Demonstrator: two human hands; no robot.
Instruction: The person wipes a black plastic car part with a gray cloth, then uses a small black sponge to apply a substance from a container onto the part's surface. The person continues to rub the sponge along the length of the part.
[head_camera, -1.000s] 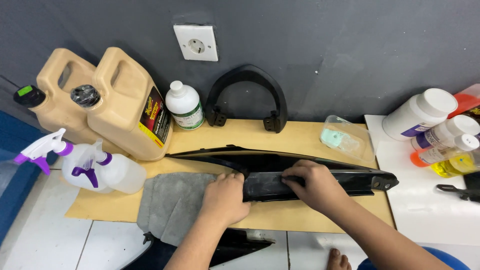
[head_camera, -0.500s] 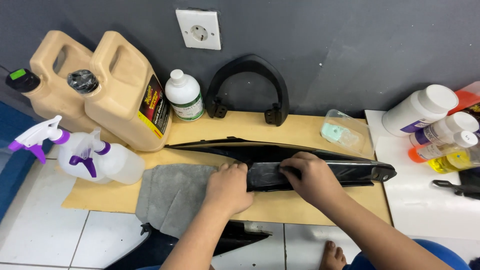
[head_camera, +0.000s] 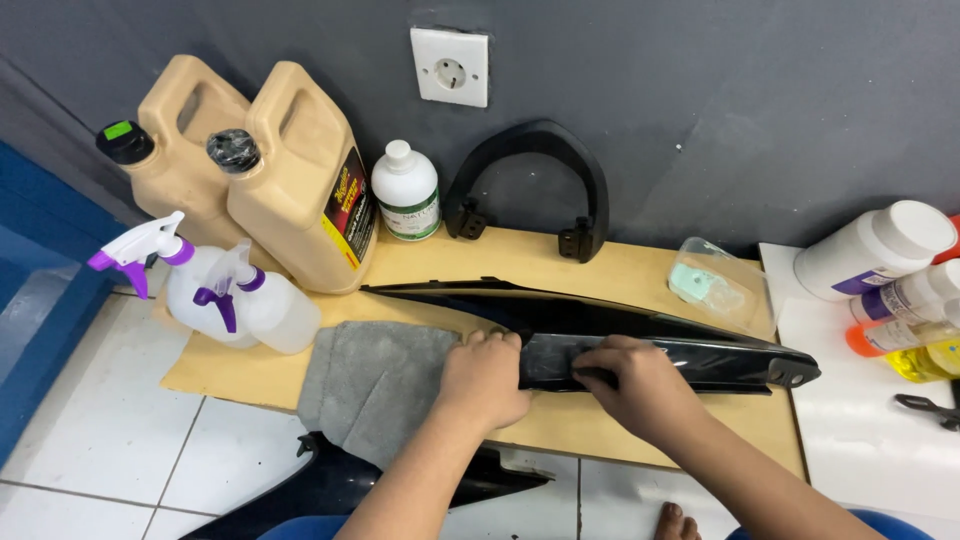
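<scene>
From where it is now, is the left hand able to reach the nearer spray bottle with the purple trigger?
Probably yes. The left hand rests on the long black panel beside the grey cloth. Only that flat cloth lies between it and the spray bottle, so nothing upright blocks the way.

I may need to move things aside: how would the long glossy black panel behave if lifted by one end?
The black panel looks like thin moulded plastic, so probably light and somewhat flexible. Its glossy surface may be slippery. Long and tapered, it would likely swing or sag from one end; both hands, left hand and right hand, rest on it.
</scene>
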